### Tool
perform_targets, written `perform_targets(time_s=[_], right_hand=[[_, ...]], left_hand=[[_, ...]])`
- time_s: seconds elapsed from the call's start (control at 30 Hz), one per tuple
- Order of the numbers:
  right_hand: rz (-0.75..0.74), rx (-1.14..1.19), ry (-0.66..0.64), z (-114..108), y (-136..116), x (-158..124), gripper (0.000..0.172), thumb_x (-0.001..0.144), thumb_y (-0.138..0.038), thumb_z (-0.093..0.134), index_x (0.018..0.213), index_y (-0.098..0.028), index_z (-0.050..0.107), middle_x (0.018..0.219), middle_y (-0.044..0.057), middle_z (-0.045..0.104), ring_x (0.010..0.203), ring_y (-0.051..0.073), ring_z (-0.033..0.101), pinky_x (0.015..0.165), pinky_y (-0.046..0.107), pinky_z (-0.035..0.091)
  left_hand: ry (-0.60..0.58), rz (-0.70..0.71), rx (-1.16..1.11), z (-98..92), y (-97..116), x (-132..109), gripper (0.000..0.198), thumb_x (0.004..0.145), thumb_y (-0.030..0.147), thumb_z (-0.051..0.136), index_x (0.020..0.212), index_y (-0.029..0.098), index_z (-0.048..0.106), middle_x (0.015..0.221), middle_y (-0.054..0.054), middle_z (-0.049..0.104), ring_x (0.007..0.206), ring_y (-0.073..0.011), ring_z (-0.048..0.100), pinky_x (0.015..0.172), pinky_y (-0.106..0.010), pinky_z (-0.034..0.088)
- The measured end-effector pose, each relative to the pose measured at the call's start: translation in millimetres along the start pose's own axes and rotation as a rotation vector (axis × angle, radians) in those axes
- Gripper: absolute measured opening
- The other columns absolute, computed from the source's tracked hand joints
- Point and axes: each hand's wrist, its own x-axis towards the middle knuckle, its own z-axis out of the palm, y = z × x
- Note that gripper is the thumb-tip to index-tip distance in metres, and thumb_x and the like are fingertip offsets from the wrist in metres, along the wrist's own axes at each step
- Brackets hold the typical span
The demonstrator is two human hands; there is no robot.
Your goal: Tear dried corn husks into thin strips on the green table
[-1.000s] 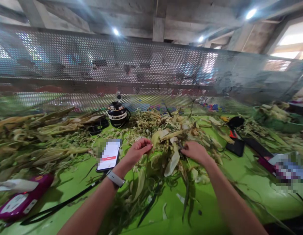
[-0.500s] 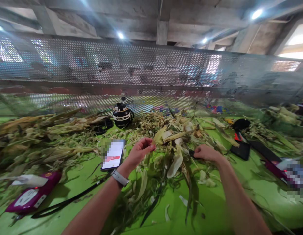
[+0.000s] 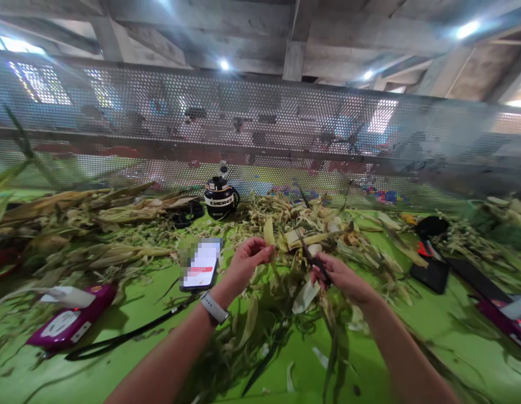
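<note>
My left hand point(image 3: 252, 258), with a pale watch strap on its wrist, pinches a yellowish strip of corn husk point(image 3: 268, 230) that stands up above the fingertips. My right hand point(image 3: 333, 275) is closed around a slim dark tool that looks like a pair of scissors point(image 3: 309, 254). Its narrow tip points up and left, toward the husk; a gap separates the two. Beneath and between both hands lies a heap of dry corn husks point(image 3: 304, 297), some pale and broad, others thin and curled. My fingers partly cover the tool's handle.
A phone point(image 3: 202, 264) lies left of my left hand, near a black strap point(image 3: 129, 338) and a purple power strip point(image 3: 70, 317). Behind stands a black bottle point(image 3: 219, 199) marked ENERGY. Husk piles point(image 3: 87, 230) spread leftward. Perforated metal screen point(image 3: 260, 129) rises behind the green table point(image 3: 302, 365).
My right hand has lifted the dark scissors from the husks and come left toward my left hand. The husk strip in my left hand now stands more upright. The view has shifted slightly left.
</note>
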Motion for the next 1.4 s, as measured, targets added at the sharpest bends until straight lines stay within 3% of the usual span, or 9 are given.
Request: perform_targets(time_s=[0.13, 0.3, 0.8, 1.4], right_hand=[[0.016, -0.095, -0.127, 1.8, 5.4, 0.3, 0.037, 0.069, -0.049, 0.068, 0.075, -0.017, 0.051, 0.063, -0.003, 0.057, 0.052, 0.007, 0.046, 0.045, 0.018, 0.036], [0.013, -0.174, -0.148, -10.6, 7.6, -2.3, 0.039, 0.071, -0.052, 0.064, 0.075, -0.017, 0.049, 0.062, -0.004, 0.052, 0.053, 0.007, 0.041, 0.044, 0.018, 0.031], [-0.008, -0.186, -0.079, -0.9, -2.4, -3.3, 0.055, 0.063, -0.069, 0.062, 0.069, -0.018, 0.044, 0.058, -0.004, 0.044, 0.050, 0.006, 0.033, 0.045, 0.021, 0.022], [-0.004, -0.157, -0.047, 6.7, -5.2, -4.7, 0.051, 0.066, -0.066, 0.062, 0.070, -0.018, 0.047, 0.058, -0.003, 0.050, 0.049, 0.007, 0.036, 0.043, 0.021, 0.022]], left_hand=[[-0.012, 0.009, 0.062, 0.8, 1.8, -0.9, 0.030, 0.062, 0.037, 0.077, 0.081, 0.016, 0.067, 0.073, 0.001, 0.065, 0.066, -0.0100, 0.054, 0.066, -0.023, 0.043], [-0.061, -0.024, 0.045, -2.2, 4.0, -1.6, 0.032, 0.061, 0.036, 0.078, 0.086, 0.017, 0.071, 0.078, -0.001, 0.067, 0.070, -0.0112, 0.055, 0.070, -0.024, 0.044], [-0.123, -0.060, 0.117, -0.6, 8.1, -4.7, 0.031, 0.061, 0.038, 0.078, 0.084, 0.018, 0.073, 0.079, -0.001, 0.068, 0.071, -0.0113, 0.055, 0.069, -0.023, 0.044], [-0.100, -0.022, 0.158, 2.8, 9.2, -6.8, 0.036, 0.062, 0.041, 0.076, 0.088, 0.016, 0.072, 0.081, -0.004, 0.069, 0.071, -0.0133, 0.056, 0.071, -0.026, 0.045]])
